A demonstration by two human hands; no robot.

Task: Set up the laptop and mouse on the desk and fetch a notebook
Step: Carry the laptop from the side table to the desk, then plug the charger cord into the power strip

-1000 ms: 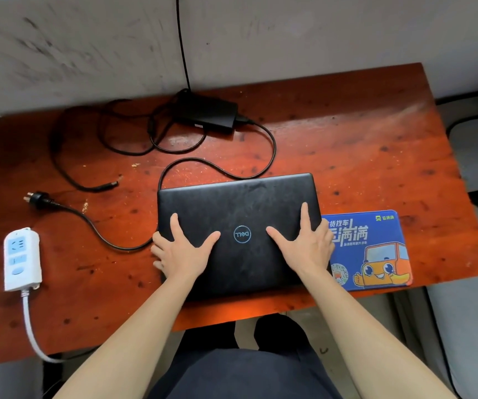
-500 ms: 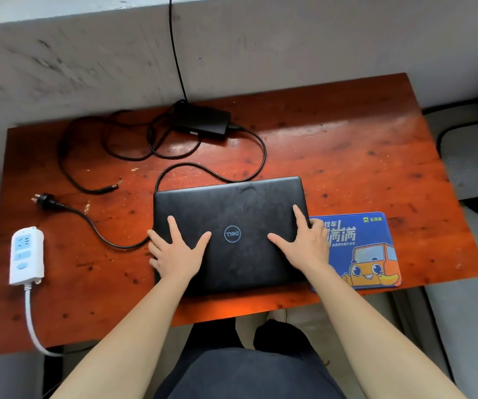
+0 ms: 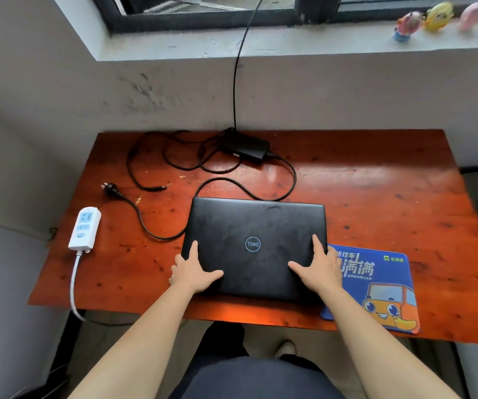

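On the desk (image 3: 376,197), both hands (fingers spread) press the closed laptop (image 3: 256,226).

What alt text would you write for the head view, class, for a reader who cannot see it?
Two hands, left and right, rest flat on a closed black laptop on a red-brown desk. A blue mouse pad lies at its right; an unplugged charger and a white power strip lie behind and to the left.

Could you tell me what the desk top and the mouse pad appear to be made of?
Desk top: likely lacquered wood; reddish-brown, dark speckles, glossy glare. Mouse pad: probably fabric-faced; thin, matte, printed blue with a cartoon car, near corner overhanging the desk edge.
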